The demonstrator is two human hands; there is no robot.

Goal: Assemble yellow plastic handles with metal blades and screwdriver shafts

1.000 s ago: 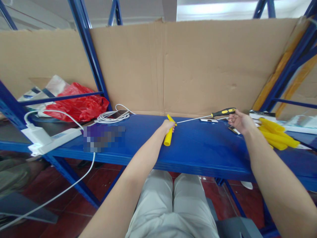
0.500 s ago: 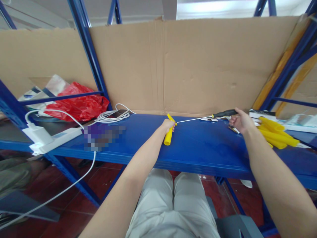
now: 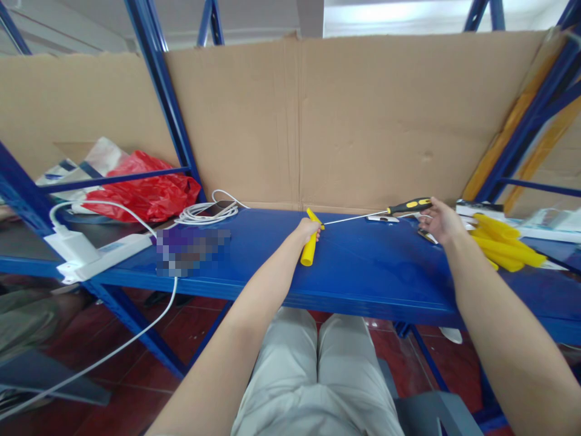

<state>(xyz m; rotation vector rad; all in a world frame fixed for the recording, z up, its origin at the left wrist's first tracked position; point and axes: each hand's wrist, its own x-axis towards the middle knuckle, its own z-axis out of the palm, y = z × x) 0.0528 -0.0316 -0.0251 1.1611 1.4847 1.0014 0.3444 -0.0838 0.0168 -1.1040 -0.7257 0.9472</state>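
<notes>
A yellow tube (image 3: 308,254) was held in the closed grip of the left hand (image 3: 307,231), at the middle of the blue shelf (image 3: 363,272). To the right, a screwdriver (image 3: 407,207) was pinched by its handle in the right hand (image 3: 439,223), and its thin shaft reached left to the tube's far end. The tube was judged light, smooth and rather slippery, best clasped round its middle. The screwdriver was judged stiff and best taken at the handle.

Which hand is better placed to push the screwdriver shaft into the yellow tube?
Right, probably: the right hand holds the screwdriver handle, its tip at the yellow tube that the left hand steadies.
</notes>
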